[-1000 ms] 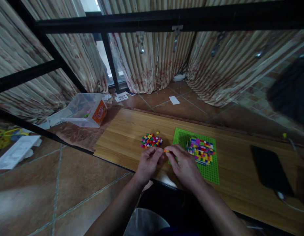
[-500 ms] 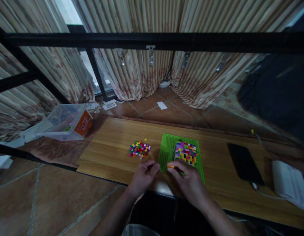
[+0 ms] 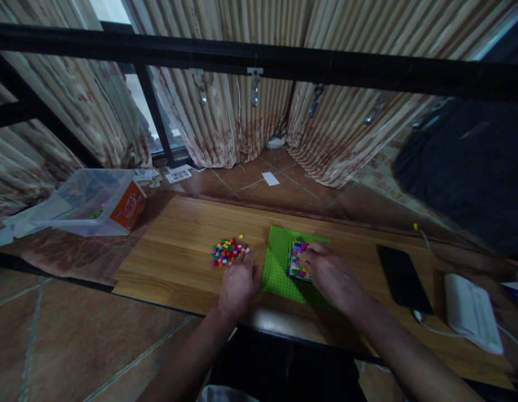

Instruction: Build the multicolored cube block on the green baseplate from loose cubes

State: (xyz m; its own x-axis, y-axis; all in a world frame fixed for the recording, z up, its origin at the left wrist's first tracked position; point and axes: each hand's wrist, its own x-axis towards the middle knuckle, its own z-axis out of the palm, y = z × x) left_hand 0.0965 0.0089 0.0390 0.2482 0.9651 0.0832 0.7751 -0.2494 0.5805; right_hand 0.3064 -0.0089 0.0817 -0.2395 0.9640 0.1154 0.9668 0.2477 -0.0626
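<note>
Right hand (image 3: 332,273) grip now pressing onto brick block (image 3: 296,262); left hand (image 3: 239,285) loose, moved toward brick pile (image 3: 228,252).

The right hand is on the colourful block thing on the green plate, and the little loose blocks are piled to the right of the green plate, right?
Not quite. The right hand is on the colourful block build on the green plate, but the head view shows the pile of loose blocks to the left of the plate, by the left hand.

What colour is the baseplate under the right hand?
Bright green; the baseplate shows best in the head view, partly covered by the right hand.
</note>
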